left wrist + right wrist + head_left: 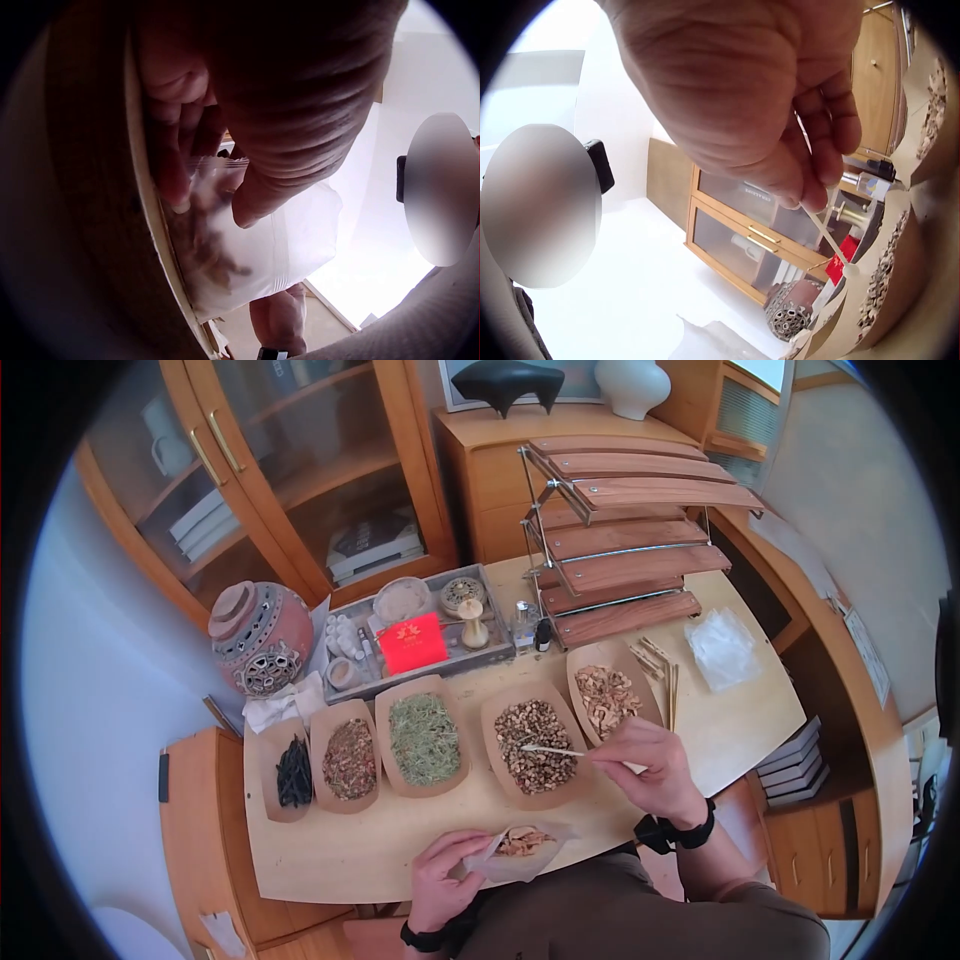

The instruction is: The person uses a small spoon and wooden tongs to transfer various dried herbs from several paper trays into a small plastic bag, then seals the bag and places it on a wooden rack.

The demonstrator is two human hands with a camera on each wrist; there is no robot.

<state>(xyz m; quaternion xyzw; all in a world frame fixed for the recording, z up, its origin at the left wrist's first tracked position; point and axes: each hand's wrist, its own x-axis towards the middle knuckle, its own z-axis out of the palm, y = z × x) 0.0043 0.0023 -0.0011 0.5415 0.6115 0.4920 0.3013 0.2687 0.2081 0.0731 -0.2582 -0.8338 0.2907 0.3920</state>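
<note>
My left hand (447, 875) grips a translucent pouch (300, 232) by its side near the table's front edge. Dried pale brown slices (524, 841) show at its mouth. Between thumb and fingertips, my right hand (650, 768) pinches a thin, pale small spoon (826, 238) with a little rounded end. In the head view the spoon reaches over a paper tray (490, 732) of dark and light chopped dried herb pieces (540, 768). Right behind this hand stands another paper tray (640, 685) with dried slices (604, 698).
Farther left, paper trays hold green dried herb (423, 738), reddish-brown bits (350, 758) and black strips (294, 772). Behind them lies a grey tray (380, 686) with a red packet (413, 643). A tiered wooden rack (620, 545) and clear plastic bags (722, 649) are at the right.
</note>
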